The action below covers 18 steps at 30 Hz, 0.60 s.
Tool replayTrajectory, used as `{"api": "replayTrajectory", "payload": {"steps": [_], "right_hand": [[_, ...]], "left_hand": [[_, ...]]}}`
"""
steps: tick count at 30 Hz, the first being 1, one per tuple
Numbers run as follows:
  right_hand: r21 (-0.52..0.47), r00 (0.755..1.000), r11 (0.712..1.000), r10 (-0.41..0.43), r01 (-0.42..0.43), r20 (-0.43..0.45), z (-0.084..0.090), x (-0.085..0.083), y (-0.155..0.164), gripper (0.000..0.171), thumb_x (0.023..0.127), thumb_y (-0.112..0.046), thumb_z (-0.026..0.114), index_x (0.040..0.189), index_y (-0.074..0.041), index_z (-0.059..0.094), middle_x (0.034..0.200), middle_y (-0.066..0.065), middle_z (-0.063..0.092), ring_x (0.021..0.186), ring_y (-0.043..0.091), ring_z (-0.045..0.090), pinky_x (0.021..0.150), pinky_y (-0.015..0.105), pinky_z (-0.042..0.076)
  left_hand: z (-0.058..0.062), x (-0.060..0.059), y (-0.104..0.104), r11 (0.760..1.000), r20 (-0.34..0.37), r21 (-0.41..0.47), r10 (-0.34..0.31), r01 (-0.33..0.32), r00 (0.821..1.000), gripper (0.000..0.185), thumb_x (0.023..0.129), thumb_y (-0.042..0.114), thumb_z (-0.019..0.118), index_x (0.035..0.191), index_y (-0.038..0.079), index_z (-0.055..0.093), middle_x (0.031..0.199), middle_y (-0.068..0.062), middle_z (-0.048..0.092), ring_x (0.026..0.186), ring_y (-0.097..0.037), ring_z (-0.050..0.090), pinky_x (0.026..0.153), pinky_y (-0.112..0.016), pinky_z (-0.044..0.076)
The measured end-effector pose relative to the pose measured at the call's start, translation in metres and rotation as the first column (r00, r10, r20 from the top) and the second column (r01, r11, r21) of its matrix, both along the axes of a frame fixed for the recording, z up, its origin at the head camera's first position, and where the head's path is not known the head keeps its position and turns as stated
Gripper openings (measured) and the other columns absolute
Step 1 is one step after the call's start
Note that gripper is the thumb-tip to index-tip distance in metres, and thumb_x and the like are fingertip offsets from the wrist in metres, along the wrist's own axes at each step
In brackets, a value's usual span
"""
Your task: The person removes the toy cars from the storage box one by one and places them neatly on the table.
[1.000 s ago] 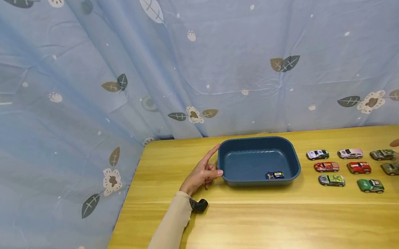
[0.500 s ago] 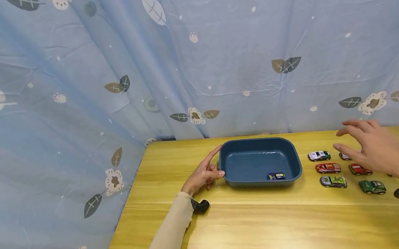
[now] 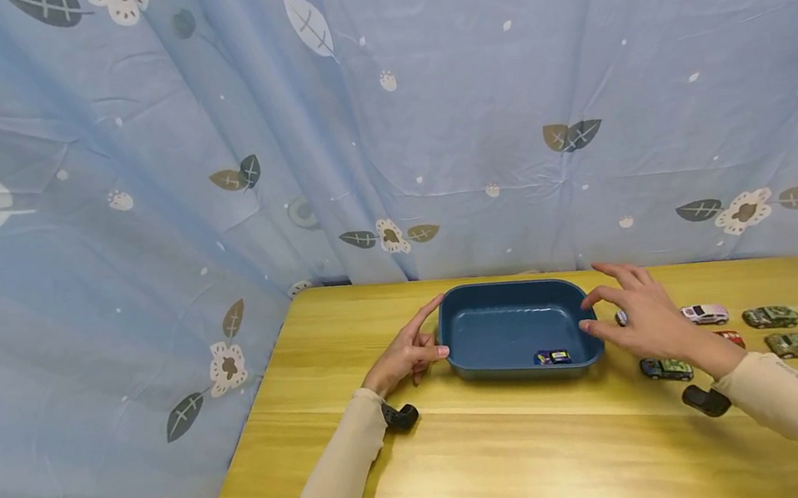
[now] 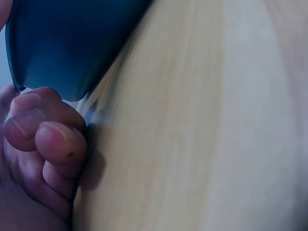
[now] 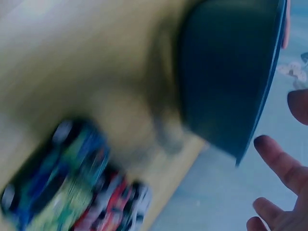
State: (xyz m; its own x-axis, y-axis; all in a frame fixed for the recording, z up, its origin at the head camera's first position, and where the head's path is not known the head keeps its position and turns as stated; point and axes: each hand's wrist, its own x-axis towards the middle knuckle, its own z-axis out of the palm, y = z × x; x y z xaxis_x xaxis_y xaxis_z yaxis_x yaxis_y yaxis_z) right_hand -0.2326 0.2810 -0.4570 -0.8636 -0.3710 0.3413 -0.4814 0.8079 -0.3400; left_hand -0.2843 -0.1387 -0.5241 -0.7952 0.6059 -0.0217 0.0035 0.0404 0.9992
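A dark blue tray (image 3: 456,334) sits on the yellow wooden table (image 3: 518,460), with one small blue toy car (image 3: 552,357) inside near its front wall. My left hand (image 3: 412,350) rests at the tray's left end, index finger straight along the rim and thumb against the wall. In the left wrist view its other fingers (image 4: 48,134) lie curled on the table beside the tray (image 4: 62,43). My right hand (image 3: 634,312) hovers with spread fingers at the tray's right end, thumb close to the rim. It holds nothing. The right wrist view is blurred, showing the tray (image 5: 226,72) and fingertips (image 5: 279,163).
Several toy cars lie to the right of the tray: a white one (image 3: 706,314), two camouflage ones (image 3: 771,316) (image 3: 792,345), a red one (image 3: 732,338) and a green one (image 3: 666,368). A blue leaf-print curtain (image 3: 134,191) hangs behind and to the left of the table.
My right hand has swept left from beyond the far-right cars, over them, to the tray's right end. The left hand, tray and cars have stayed put.
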Motion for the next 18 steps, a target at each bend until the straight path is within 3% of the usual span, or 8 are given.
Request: {"api": "replayTrajectory", "payload": {"steps": [7, 13, 18], "right_hand": [[0.047, 0.996, 0.997, 0.055, -0.058, 0.065, 0.002, -0.008, -0.030, 0.019, 0.088, -0.037, 0.086, 0.099, -0.022, 0.081, 0.162, 0.029, 0.040, 0.146, 0.055, 0.031, 0.104, 0.080, 0.030], [0.172, 0.994, 0.982, 0.067, -0.080, 0.082, 0.000, -0.012, -0.040, 0.025, 0.081, -0.041, 0.092, 0.097, -0.024, 0.083, 0.168, 0.030, 0.030, 0.154, 0.055, 0.021, 0.105, 0.081, 0.033], [0.196, 0.989, 0.974, 0.093, -0.114, 0.114, -0.006, -0.012, -0.043, 0.028, 0.079, -0.045, 0.092, 0.098, -0.025, 0.085, 0.168, 0.032, 0.029, 0.154, 0.057, 0.019, 0.104, 0.083, 0.034]], "left_hand": [[0.001, 0.001, 0.000, 1.000, 0.010, 0.003, 0.017, -0.017, 1.000, 0.088, 0.099, 0.013, 0.072, 0.165, 0.051, 0.027, 0.060, -0.003, 0.032, 0.049, -0.021, 0.029, 0.045, -0.033, 0.033], [-0.001, 0.000, 0.000, 1.000, -0.004, 0.000, 0.010, -0.010, 1.000, 0.090, 0.100, 0.011, 0.071, 0.169, 0.043, 0.023, 0.061, -0.003, 0.033, 0.049, -0.021, 0.028, 0.044, -0.033, 0.034], [-0.001, 0.000, 0.000, 1.000, 0.003, -0.010, 0.014, -0.014, 1.000, 0.090, 0.099, 0.013, 0.072, 0.168, 0.045, 0.024, 0.060, -0.002, 0.033, 0.049, -0.021, 0.028, 0.044, -0.032, 0.034]]}}
